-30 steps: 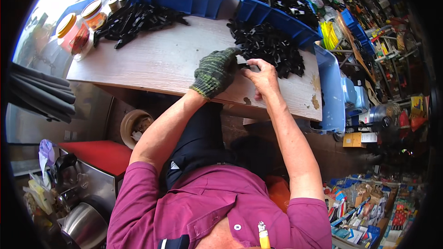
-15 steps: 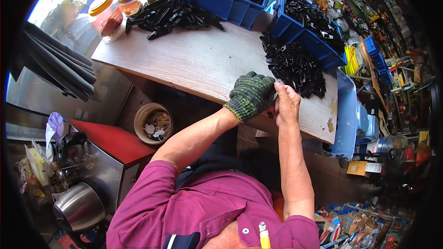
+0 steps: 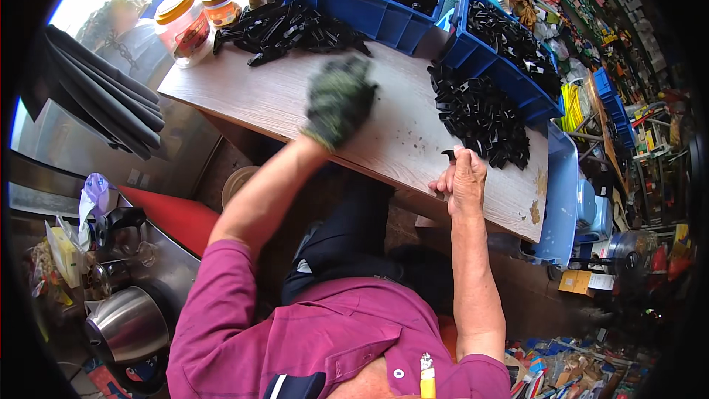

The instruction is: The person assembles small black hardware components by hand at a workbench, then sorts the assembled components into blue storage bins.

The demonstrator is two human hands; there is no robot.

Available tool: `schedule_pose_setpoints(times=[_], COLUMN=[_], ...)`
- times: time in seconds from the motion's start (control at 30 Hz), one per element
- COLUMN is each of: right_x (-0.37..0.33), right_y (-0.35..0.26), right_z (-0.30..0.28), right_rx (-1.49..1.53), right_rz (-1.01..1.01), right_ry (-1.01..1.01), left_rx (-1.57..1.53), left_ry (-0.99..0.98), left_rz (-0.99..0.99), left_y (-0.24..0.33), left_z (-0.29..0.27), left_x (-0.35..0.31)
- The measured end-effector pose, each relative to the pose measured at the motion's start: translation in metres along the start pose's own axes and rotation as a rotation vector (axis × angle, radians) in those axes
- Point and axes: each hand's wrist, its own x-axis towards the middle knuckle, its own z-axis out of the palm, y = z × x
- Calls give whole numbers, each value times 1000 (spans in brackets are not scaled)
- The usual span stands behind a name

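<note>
My left hand [image 3: 340, 102], in a dark green knitted glove, is over the table [image 3: 247, 89], just short of a pile of long black plastic parts [image 3: 295, 33]. Motion smears its fingers, so I cannot see whether they hold anything. Near the front edge, my bare right hand [image 3: 467, 183] pinches a small curved black plastic piece [image 3: 448, 154] between thumb and forefinger. Right beyond that hand lies a heap of short black plastic pieces [image 3: 484, 114].
Two blue crates, a left one [image 3: 384, 21] and a right one [image 3: 493, 55], hold more black parts at the back. Lidded jars [image 3: 183, 29] stand at the far left corner. A light blue bin [image 3: 559, 192] hangs beside the right edge. A metal kettle [image 3: 129, 325] sits lower left.
My left hand has parted from the right and swung left and away toward the long parts. The right hand has dropped slightly nearer me, its black piece now visible. The view has shifted a little.
</note>
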Motion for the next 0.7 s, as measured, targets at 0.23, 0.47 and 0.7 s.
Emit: schedule_pose_setpoints(times=[0.23, 0.47, 0.7], right_x=[-1, -3, -4], right_y=[2, 2, 3], right_z=[-1, 2, -1], right_rx=[40, 55, 40], right_rz=[-45, -55, -38], right_ry=[1, 13, 52], left_rx=[373, 216, 147], left_ry=[-199, -65, -341], left_rz=[-115, 149, 174], left_y=[-77, -81, -67], left_z=[-1, 7, 0], left_x=[26, 24, 27])
